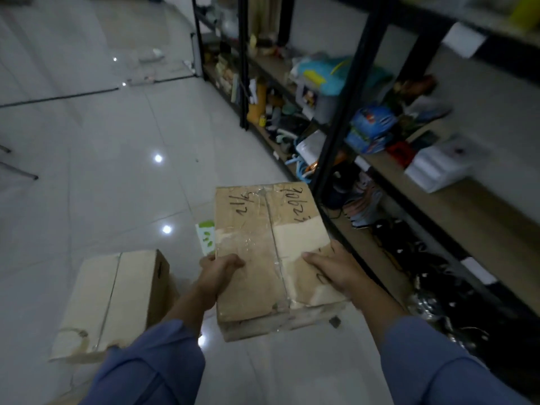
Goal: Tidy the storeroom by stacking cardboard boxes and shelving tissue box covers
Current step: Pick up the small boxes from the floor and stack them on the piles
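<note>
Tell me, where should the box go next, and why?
Probably swing the taped box left and lower it onto the other box on the floor. The left hand and right hand hold it in the air, and the other box's top is flat and bare.

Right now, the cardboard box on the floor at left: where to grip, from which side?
Probably grip the floor box by its two long side walls, coming down from above: the right wall shows a handle slot, the closed flaps give no hold, and the near corner is torn. Left hand and right hand hold the taped box.
</note>
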